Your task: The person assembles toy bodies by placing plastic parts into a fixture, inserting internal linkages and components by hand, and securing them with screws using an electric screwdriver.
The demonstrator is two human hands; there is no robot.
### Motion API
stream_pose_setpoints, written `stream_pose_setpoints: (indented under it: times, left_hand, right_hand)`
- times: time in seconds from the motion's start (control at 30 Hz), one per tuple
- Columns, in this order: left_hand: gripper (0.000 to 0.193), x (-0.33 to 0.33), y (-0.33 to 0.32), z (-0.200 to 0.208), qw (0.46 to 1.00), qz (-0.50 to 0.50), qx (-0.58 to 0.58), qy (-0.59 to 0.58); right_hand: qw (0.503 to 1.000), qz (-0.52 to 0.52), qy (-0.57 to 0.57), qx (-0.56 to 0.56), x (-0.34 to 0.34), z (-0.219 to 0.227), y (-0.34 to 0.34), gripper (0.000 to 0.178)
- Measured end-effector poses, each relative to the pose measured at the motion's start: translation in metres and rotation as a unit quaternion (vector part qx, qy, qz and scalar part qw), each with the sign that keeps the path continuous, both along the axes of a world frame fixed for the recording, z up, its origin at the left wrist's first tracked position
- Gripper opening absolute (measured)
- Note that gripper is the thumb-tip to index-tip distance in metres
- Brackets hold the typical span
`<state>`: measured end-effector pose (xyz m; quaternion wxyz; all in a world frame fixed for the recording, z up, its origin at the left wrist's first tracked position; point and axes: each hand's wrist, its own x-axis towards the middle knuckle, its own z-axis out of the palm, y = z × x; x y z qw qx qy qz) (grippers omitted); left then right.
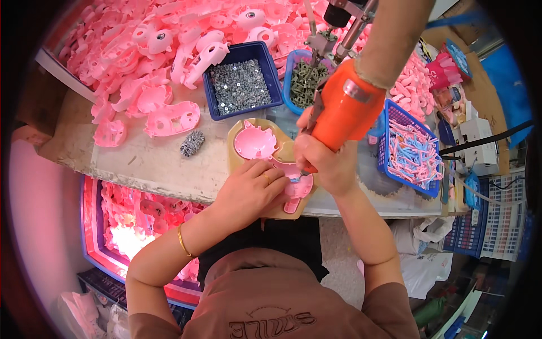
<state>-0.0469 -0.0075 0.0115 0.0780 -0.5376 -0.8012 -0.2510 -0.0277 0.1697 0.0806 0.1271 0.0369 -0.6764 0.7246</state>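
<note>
A pink plastic toy shell [254, 141] lies hollow side up in a tan holding block [287, 151] at the table's front edge. My left hand [251, 189] presses on the shell's near part, fingers bent together over it. In my right hand [327, 164] is an orange power screwdriver [347, 107], held upright and slightly tilted. Its tip reaches down to the shell's near right part, beside my left fingertips, where a small bluish piece sits. My fingers partly hide the tip and the shell's middle.
Behind the block stand a dark blue bin [212, 93] of small metal parts and a lighter blue tub [291, 96] of screws. A blue basket [389, 155] holds pink and blue pieces. Pink shells [152, 51] heap at the back left; a grey bristly clump [192, 143] lies nearer.
</note>
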Motion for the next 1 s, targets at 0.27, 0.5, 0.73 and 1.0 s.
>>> stream_pose_setpoints:
  times: [0.27, 0.5, 0.73, 1.0]
  left_hand:
    - [0.043, 0.012, -0.019, 0.003, 0.997, 0.066, 0.033, -0.004]
    - [0.054, 0.025, -0.024, -0.003, 0.992, 0.116, -0.012, -0.045]
    - [0.056, 0.023, -0.028, -0.007, 0.991, 0.124, -0.006, -0.047]
    - [0.056, 0.023, -0.025, -0.005, 0.991, 0.13, -0.016, -0.036]
  right_hand:
    - [0.961, 0.041, 0.19, 0.199, -0.03, 0.063, -0.004, 0.046]
    - [0.86, -0.247, 0.284, 0.344, -0.02, 0.143, 0.034, 0.033]
    - [0.948, 0.107, -0.204, -0.221, -0.078, 0.234, 0.029, 0.058]
    - [0.971, 0.124, 0.195, 0.059, -0.085, 0.123, 0.018, 0.026]
